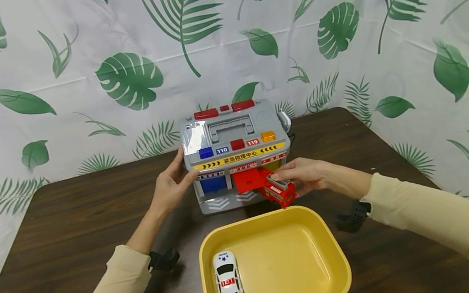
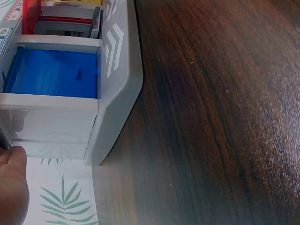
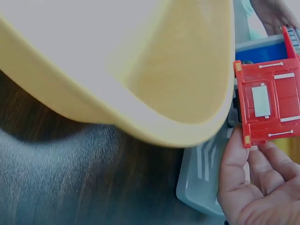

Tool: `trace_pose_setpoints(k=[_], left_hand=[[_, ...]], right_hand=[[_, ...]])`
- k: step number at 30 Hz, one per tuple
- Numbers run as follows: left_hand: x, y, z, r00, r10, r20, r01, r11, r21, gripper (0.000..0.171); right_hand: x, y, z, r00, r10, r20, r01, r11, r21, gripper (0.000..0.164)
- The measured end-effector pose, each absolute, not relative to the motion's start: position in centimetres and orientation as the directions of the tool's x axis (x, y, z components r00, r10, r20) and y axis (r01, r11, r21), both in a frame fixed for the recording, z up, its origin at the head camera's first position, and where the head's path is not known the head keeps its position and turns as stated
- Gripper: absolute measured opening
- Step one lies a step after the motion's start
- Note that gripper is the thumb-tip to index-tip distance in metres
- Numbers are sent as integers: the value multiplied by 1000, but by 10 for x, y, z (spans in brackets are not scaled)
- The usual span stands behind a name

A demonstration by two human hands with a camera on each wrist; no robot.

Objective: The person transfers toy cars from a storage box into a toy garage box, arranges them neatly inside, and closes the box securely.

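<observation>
A grey toy emergency station [image 1: 229, 136] with a yellow front strip stands upright at the back of the table. My left hand [image 1: 171, 184] grips its left side, thumb at the front roof edge. In my right hand [image 1: 306, 175] is a small red toy fire truck [image 1: 278, 192], pinched by its sides at the middle bay. That bay's red door [image 1: 248, 180] is swung up and out. To its left, the blue door [image 2: 56, 72] is closed. The right wrist view shows one end of the truck, with the right fingers along its edge.
A yellow tray [image 1: 343, 266] sits close in front of the station, with a white toy police car [image 1: 228, 283] along its left side. Both stand on a dark wooden table [image 1: 90, 212]. Behind hangs a leaf-patterned cloth [image 1: 88, 102].
</observation>
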State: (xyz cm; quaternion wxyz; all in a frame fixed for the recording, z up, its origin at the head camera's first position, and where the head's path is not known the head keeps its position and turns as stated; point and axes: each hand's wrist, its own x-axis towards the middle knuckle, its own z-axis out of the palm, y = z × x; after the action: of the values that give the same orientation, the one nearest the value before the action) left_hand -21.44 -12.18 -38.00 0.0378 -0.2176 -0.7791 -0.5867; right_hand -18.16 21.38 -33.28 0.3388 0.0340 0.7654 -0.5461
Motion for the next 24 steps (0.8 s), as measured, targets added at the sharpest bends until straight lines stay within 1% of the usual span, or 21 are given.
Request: trace_pose_setpoints(k=[9, 17, 24], left_hand=[[-213, -121, -377, -896, 300, 328, 393, 191, 899, 70], [-213, -122, -379, -900, 296, 322, 387, 199, 900, 69], [-214, -121, -380, -893, 296, 339, 400, 177, 899, 67]], right_hand=[[-178, 201, -339, -779, -286, -558, 444, 377, -813, 60], [-173, 191, -344, -789, -243, -564, 491, 302, -817, 51], [-170, 186, -348, -789, -235, -568, 507, 272, -818, 49]])
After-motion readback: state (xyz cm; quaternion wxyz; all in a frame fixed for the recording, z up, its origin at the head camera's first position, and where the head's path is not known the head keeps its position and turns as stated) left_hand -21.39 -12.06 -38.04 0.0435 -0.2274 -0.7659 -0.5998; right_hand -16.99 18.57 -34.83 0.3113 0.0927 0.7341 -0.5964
